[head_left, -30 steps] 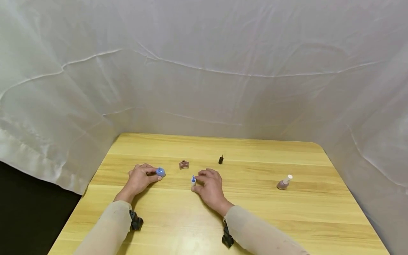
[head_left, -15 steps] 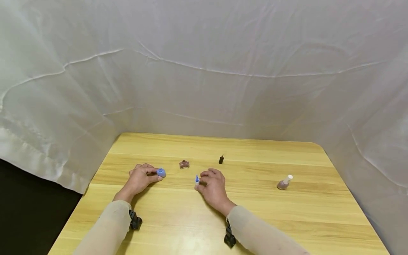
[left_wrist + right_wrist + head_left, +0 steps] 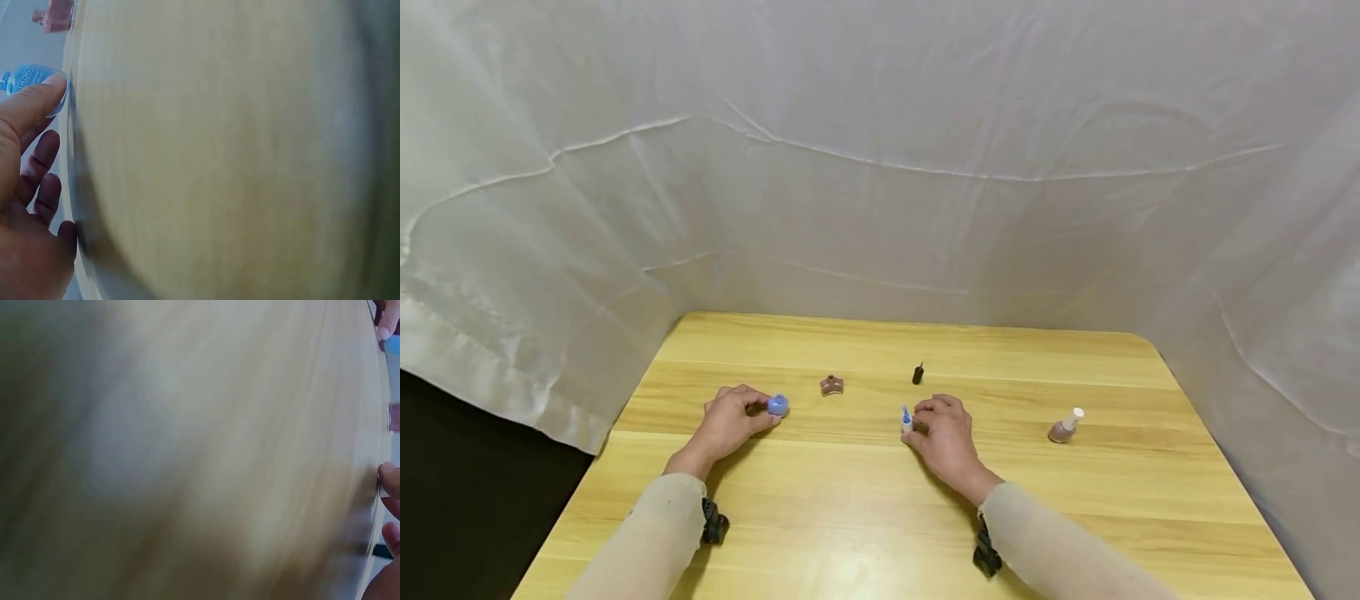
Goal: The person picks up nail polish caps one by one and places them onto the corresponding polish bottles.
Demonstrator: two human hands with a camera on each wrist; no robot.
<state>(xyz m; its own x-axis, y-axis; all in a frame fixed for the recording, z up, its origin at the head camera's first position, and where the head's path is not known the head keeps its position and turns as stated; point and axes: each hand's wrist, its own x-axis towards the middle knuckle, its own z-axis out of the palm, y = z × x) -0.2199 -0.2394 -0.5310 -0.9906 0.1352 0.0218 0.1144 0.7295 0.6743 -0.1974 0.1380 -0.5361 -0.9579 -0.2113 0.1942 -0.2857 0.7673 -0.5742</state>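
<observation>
Pinching a blue bottle (image 3: 777, 406) between thumb and fingers of the left grip (image 3: 730, 422), toward the left side of the worktop (image 3: 850, 517). Looks upright, with neck bare of any cap. Pinching, in the right grip (image 3: 947, 437), a white cap (image 3: 907, 426) with its blue-coated brush (image 3: 906, 412) pointing up, well apart from the bottle. Cannot tell whether resting the cap on the worktop or holding it just above.

Judging from this, probably opening the bottle and setting its cap aside, with the parting already done. Would call next for standing the cap squarely on its flat end, easing the right grip off without brushing the wet tip, and steadying the open bottle against a spill.

Farther back, between both grips, note a brown star-shaped bottle (image 3: 831, 385), also uncapped. Mind the black cap (image 3: 918, 375) just beyond the right fingers, standing with a thin applicator (image 3: 922, 364) upward and easily knocked. Well off to the right, see a mauve bottle (image 3: 1062, 432) topped with a white lid (image 3: 1077, 415), not in the way.
</observation>
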